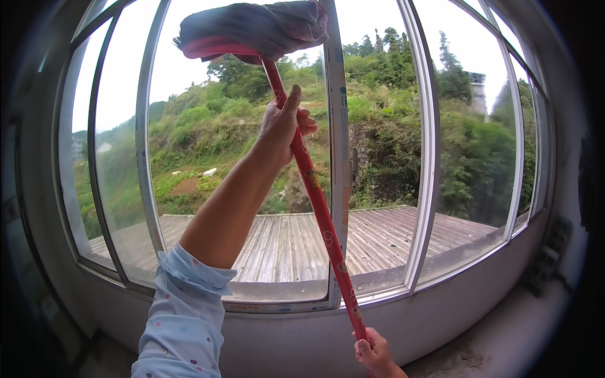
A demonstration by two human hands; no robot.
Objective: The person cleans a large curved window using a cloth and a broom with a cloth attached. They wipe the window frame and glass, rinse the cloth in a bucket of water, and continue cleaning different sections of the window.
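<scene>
Both my hands grip a long red pole (327, 231) with small printed figures on it. High on the pole, below its head, is my left hand (286, 125), the arm stretched up in a rolled light-blue sleeve. My right hand (375, 353) holds the pole near the bottom edge of the view. At the top, a dark grey cloth (255, 28) is wrapped over a red broom-like head (215, 46); some dark bristles show at its left end. The head is in front of the upper window glass (227, 156); whether it touches the glass I cannot tell.
Metal window frames (338, 156) divide the panes, and a sliding sash frame (423, 141) stands to the right. Below runs a pale wall (293, 338). Outside lie a ribbed roof (279, 250) and a green hillside (212, 118). Dark blocks (550, 255) stand at the right.
</scene>
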